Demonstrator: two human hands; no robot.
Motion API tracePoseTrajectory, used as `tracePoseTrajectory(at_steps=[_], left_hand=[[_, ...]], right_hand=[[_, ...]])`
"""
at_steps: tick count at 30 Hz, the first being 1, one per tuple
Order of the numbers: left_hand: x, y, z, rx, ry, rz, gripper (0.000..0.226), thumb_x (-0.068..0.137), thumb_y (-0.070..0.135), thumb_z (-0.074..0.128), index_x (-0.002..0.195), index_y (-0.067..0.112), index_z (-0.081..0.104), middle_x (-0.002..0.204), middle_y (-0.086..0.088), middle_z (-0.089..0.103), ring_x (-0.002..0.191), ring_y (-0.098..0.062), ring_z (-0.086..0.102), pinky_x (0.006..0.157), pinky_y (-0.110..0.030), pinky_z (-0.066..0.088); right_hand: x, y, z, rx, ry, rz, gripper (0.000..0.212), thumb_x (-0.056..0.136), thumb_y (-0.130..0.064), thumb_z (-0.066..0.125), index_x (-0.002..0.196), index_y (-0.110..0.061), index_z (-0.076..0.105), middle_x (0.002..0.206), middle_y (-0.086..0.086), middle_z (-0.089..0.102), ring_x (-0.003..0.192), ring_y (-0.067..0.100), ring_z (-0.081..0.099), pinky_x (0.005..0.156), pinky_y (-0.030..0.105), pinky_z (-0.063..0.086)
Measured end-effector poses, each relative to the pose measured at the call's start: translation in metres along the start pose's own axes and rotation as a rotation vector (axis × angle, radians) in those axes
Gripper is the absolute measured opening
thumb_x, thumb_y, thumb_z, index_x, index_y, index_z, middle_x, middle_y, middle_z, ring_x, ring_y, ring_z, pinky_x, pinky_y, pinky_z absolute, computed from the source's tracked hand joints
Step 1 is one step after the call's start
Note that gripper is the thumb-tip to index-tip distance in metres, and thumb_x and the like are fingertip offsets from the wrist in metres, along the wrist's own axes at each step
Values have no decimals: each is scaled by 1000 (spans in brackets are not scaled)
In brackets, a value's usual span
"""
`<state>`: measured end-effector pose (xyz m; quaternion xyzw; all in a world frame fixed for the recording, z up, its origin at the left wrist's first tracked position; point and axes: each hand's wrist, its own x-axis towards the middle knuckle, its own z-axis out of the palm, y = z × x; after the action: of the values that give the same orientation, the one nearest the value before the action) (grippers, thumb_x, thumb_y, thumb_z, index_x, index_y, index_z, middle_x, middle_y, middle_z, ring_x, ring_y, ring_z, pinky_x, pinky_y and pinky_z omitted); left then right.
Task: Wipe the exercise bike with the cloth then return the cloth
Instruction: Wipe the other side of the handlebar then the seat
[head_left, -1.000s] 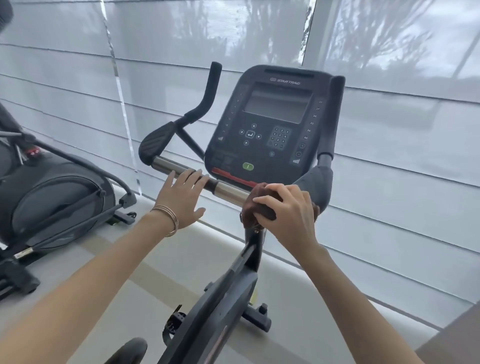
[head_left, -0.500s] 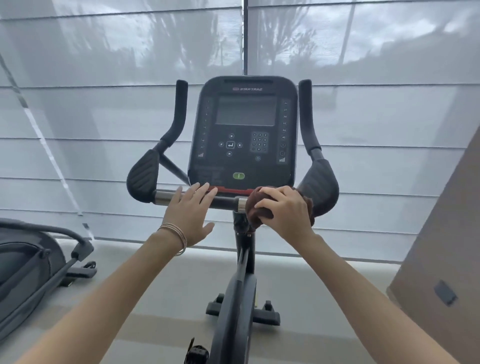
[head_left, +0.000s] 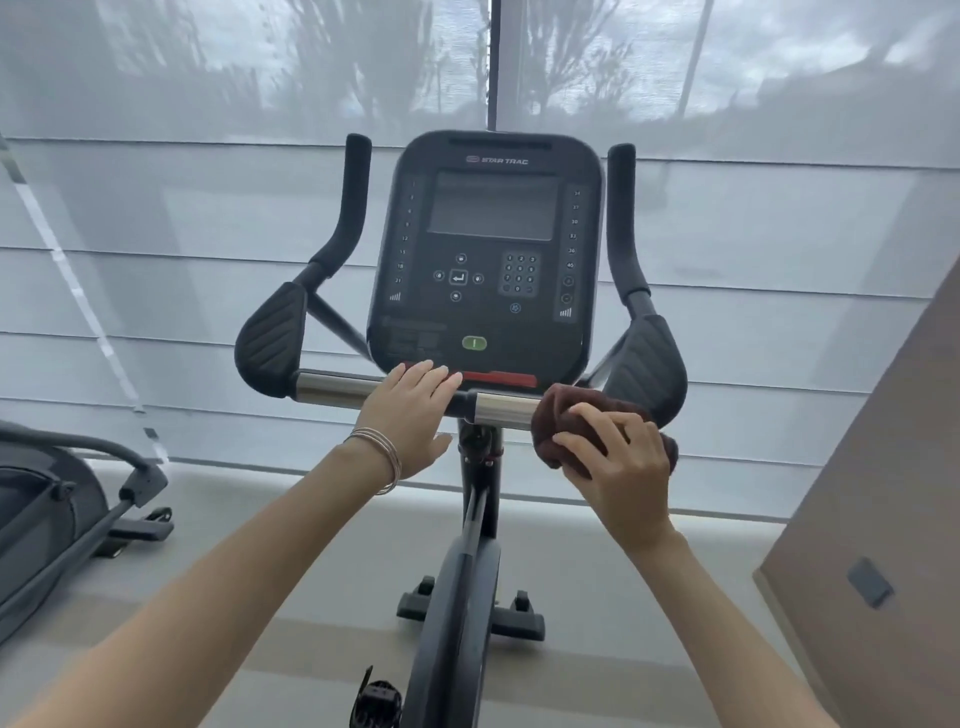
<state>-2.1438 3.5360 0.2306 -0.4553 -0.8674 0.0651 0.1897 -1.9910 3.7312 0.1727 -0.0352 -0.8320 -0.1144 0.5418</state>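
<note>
On the console (head_left: 485, 254) of the exercise bike (head_left: 467, 519) we read the brand "STAR TRAC" above the screen (head_left: 493, 205). We also make out a number keypad (head_left: 520, 274) and level numbers such as 12, 15, 18, 21 and 30, 33, 36, 40 down the console's two sides.

Soft, even daylight from the upper half of the frame, filtered through translucent window shades (head_left: 208, 218). Tree outlines and cloud behind the fabric hazy, washed to grey. No hard shadows; only faint shading on the floor (head_left: 322, 525) at lower centre. Thin highlights along the chrome handlebar (head_left: 337, 387), a dull sheen on the dark console screen (head_left: 493, 205). Centre fairly sharp, printed brand name readable; small keypad digits perhaps slightly smeared. Wide-angle bending toward the left and right edges, forearms stretched at the bottom corners.
</note>
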Motion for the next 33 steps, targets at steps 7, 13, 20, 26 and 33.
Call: tracePoseTrajectory(at_steps=[7,13,20,26,33], left_hand=[[-1,-6,16,-126,45,42,65,87,16,54,145,12,25,149,-3,36,137,-21,32,116,-34,20],[0,-12,18,-230,104,72,64,77,-10,48,139,7,38,138,-8,49,127,-26,43,108,-35,39],[4,-8,28,-227,164,55,58,90,-1,44,144,11,28,141,-5,45,130,-22,38,106,-30,36],[5,-4,31,-145,198,90,51,97,7,40,144,4,22,138,-11,46,128,-26,41,110,-32,31],[-2,-12,41,-137,240,169,57,96,6,37,147,5,11,153,-16,25,142,-29,22,118,-35,13]], right_hand=[[14,-36,28,92,38,73,16,69,-27,80,83,-20,74,100,2,73,81,26,65,75,36,52],[18,-48,33,67,21,-23,6,80,-27,69,83,-24,73,101,3,72,80,25,64,71,34,53],[-15,-53,17,-22,24,435,26,65,-18,83,89,-13,74,101,15,69,90,32,64,81,40,55],[-24,-105,35,129,170,829,34,66,-13,82,95,-10,66,103,9,67,94,24,62,83,32,55],[-9,-141,79,390,181,1108,24,69,-16,80,89,-18,67,98,-2,66,90,8,58,82,17,49]])
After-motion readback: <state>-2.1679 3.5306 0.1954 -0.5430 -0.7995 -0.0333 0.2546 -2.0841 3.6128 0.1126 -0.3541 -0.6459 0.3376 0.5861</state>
